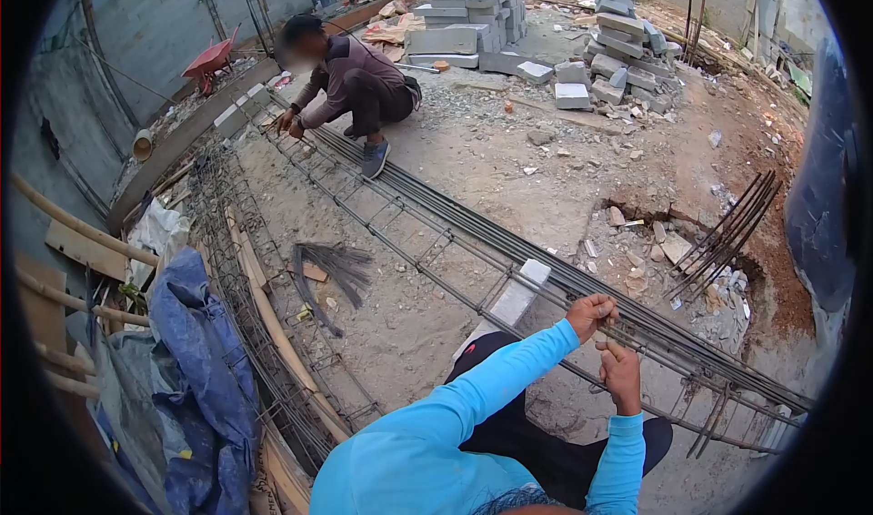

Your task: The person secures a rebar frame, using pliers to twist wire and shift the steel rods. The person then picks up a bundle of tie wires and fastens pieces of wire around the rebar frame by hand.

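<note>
My left hand (pixel 591 317) is closed in a pinch just above the rebar cage (pixel 448 235), beside a bundle of long steel bars (pixel 473 217). Close below it, my right hand (pixel 620 375) is also closed, with thumb and forefinger together at the cage's bars. Whatever thin thing the fingers of either hand hold is too small to make out. Under the cage, a pale concrete block (pixel 520 294) props it off the ground. Thin dark tie wires (pixel 335 274) lie in a loose bunch on the dirt left of the cage.
A co-worker (pixel 364 92) squats at the cage's far end, hands on the bars. Grey blocks (pixel 473 15) are stacked behind. Bent rebar (pixel 732 228) sticks out of a pit at right. Blue tarp (pixel 195 360), bamboo poles and more cages lie left; a red wheelbarrow (pixel 211 57) stands farther back.
</note>
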`<state>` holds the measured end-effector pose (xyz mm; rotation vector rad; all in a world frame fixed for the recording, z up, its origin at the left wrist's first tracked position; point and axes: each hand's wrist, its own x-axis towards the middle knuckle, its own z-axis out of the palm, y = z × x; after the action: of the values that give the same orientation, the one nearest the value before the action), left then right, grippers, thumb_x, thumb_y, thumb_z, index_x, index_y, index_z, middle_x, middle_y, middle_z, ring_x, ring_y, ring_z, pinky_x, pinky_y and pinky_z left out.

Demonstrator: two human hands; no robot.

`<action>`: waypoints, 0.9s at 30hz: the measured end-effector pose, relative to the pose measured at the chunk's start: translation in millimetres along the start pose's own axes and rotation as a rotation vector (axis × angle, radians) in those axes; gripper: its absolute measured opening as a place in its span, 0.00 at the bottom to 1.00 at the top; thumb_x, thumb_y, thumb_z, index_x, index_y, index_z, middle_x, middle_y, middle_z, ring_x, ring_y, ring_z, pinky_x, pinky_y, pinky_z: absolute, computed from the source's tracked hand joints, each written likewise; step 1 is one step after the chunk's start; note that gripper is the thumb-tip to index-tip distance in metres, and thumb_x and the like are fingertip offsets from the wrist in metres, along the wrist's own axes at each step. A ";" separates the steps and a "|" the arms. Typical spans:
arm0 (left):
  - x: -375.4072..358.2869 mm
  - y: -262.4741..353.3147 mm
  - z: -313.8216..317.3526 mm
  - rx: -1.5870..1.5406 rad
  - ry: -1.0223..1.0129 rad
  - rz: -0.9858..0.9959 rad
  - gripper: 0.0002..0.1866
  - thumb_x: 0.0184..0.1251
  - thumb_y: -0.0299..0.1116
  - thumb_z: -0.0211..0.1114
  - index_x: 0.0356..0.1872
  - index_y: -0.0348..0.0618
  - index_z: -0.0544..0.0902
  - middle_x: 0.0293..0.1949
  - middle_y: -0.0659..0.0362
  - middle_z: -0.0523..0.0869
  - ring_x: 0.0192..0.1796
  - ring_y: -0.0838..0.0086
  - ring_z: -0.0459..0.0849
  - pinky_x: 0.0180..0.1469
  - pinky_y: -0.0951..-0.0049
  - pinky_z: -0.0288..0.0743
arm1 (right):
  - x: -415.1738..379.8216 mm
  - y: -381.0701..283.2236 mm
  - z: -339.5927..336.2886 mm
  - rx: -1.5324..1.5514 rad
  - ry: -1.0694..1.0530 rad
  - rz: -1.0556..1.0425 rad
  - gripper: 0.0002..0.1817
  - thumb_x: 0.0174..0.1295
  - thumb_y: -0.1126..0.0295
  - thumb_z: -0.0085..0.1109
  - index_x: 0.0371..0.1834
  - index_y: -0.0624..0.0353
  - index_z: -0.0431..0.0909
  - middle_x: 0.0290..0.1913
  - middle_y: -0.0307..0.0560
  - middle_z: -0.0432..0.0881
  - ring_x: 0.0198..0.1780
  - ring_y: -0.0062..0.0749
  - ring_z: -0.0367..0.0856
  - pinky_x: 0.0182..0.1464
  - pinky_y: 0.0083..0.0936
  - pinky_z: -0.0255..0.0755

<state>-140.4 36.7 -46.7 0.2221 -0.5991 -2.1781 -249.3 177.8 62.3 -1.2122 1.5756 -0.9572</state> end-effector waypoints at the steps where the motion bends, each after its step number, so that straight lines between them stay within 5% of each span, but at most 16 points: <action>1: -0.9 -0.6 0.4 0.026 0.044 0.005 0.11 0.72 0.33 0.67 0.49 0.40 0.80 0.40 0.59 0.87 0.42 0.73 0.86 0.45 0.72 0.81 | -1.7 0.3 1.9 -0.005 -0.003 0.001 0.15 0.70 0.72 0.52 0.50 0.72 0.83 0.17 0.37 0.74 0.17 0.17 0.69 0.21 0.20 0.62; 7: -1.9 7.0 11.0 0.093 0.011 -0.157 0.11 0.72 0.34 0.68 0.48 0.40 0.81 0.37 0.60 0.88 0.35 0.76 0.85 0.41 0.75 0.81 | -13.1 8.2 19.6 -0.018 0.019 -0.053 0.15 0.70 0.73 0.51 0.50 0.74 0.82 0.17 0.37 0.74 0.17 0.17 0.70 0.20 0.20 0.61; 12: -0.4 6.4 21.8 0.021 -0.057 -0.218 0.11 0.73 0.36 0.67 0.48 0.41 0.81 0.37 0.60 0.88 0.35 0.75 0.85 0.40 0.74 0.81 | -21.2 16.1 30.8 -0.045 0.191 0.046 0.17 0.70 0.72 0.52 0.55 0.74 0.80 0.17 0.39 0.75 0.18 0.17 0.70 0.41 0.23 0.75; 14: -0.1 6.8 23.9 -0.005 -0.111 -0.206 0.10 0.73 0.35 0.66 0.48 0.43 0.81 0.37 0.60 0.87 0.36 0.74 0.86 0.40 0.73 0.81 | -25.0 32.2 31.8 -0.047 0.266 -0.097 0.20 0.71 0.71 0.51 0.62 0.69 0.77 0.25 0.39 0.80 0.20 0.14 0.67 0.24 0.15 0.62; 17: -3.4 18.1 37.1 -0.108 -0.183 -0.164 0.08 0.74 0.33 0.64 0.48 0.42 0.82 0.37 0.59 0.89 0.37 0.70 0.87 0.44 0.68 0.82 | -67.2 -14.0 29.1 0.215 0.471 -0.146 0.24 0.72 0.69 0.57 0.69 0.69 0.72 0.54 0.48 0.84 0.45 0.19 0.77 0.47 0.18 0.73; 20: -3.8 21.0 36.0 -0.141 -0.084 -0.184 0.07 0.75 0.33 0.63 0.49 0.45 0.82 0.36 0.62 0.88 0.38 0.72 0.85 0.45 0.69 0.80 | -119.0 -7.3 0.6 0.292 0.757 -0.227 0.19 0.72 0.72 0.58 0.64 0.66 0.77 0.55 0.48 0.85 0.49 0.25 0.83 0.52 0.25 0.77; 23: 2.9 19.7 17.0 -0.067 -0.042 -0.166 0.09 0.78 0.36 0.58 0.52 0.46 0.81 0.37 0.63 0.88 0.37 0.73 0.83 0.42 0.68 0.79 | -174.1 26.1 -32.6 0.265 1.069 -0.150 0.14 0.72 0.72 0.56 0.55 0.66 0.82 0.44 0.47 0.88 0.41 0.23 0.83 0.43 0.22 0.77; 25: 8.9 17.8 -4.2 -0.044 -0.020 -0.172 0.11 0.78 0.37 0.58 0.53 0.47 0.81 0.39 0.62 0.88 0.37 0.73 0.84 0.43 0.67 0.80 | -203.1 70.1 -52.2 0.203 1.242 0.115 0.14 0.71 0.71 0.58 0.55 0.65 0.82 0.45 0.49 0.88 0.42 0.25 0.84 0.44 0.23 0.78; 27: 22.6 15.4 -32.2 -0.084 -0.167 -0.230 0.11 0.79 0.36 0.58 0.57 0.51 0.79 0.46 0.61 0.89 0.42 0.73 0.87 0.45 0.69 0.84 | -224.1 153.6 -61.7 -0.114 1.366 0.359 0.15 0.69 0.71 0.58 0.57 0.62 0.82 0.50 0.53 0.88 0.46 0.45 0.89 0.49 0.29 0.81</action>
<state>-132.4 0.0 -66.0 0.0673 -0.5975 -2.4557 -325.4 433.0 -19.7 -0.1530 2.7603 -1.5719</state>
